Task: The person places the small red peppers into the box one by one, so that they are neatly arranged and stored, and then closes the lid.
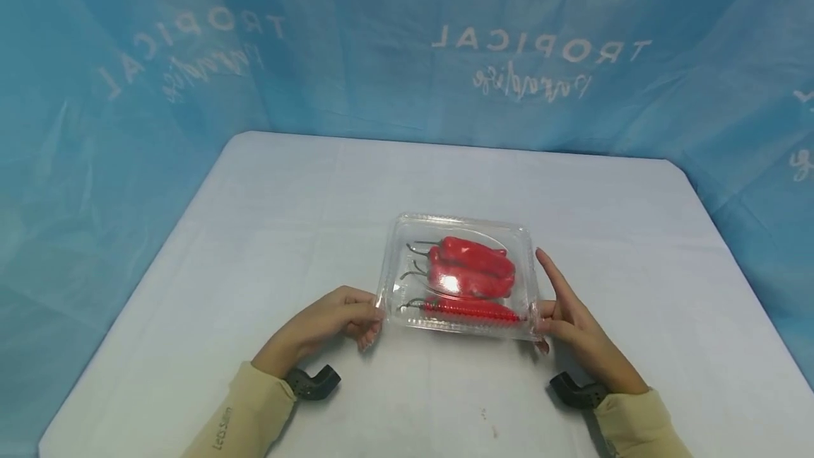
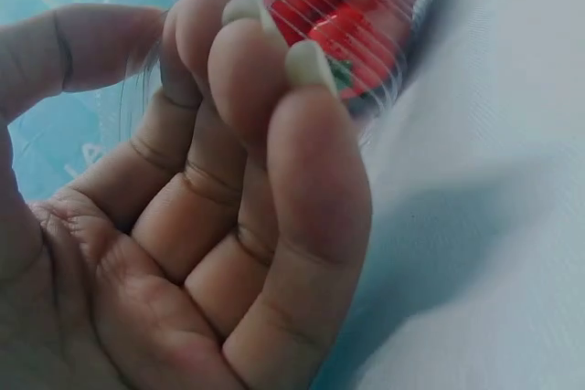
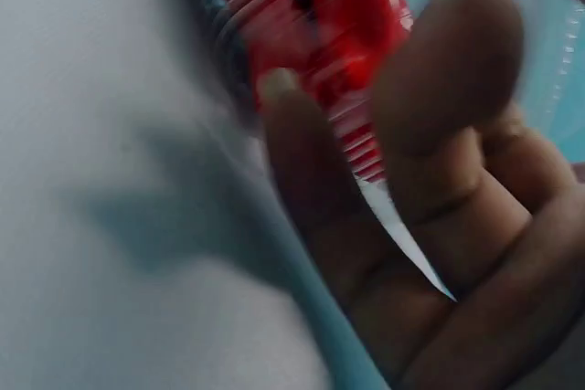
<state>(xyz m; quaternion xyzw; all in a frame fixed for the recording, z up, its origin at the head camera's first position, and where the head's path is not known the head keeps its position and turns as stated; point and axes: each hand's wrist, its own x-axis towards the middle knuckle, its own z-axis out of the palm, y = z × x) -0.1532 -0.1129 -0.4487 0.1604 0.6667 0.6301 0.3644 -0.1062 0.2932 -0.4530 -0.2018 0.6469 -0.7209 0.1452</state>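
Note:
A clear plastic clamshell box (image 1: 396, 246) with its lid down lies between my two hands, tilted slightly, with red peppers (image 1: 470, 267) inside, their green stems pointing left. My left hand (image 1: 340, 316) pinches the box's near left edge between thumb and curled fingers. In the left wrist view the fingertips (image 2: 315, 143) press against the ribbed plastic. At the box's right edge, my right hand (image 1: 575, 320) grips the rim by the thumb and lower fingers, its index finger stretched along the side. The right wrist view is blurred, with red peppers (image 3: 347, 25) behind the fingers.
A white-covered table (image 1: 305, 189) spreads around the box, with faint reddish marks near its front. Blue curtains (image 1: 381, 55) with white lettering stand behind and at both sides. A dark wrist device (image 1: 313, 382) sits on the left wrist, another (image 1: 577, 391) on the right.

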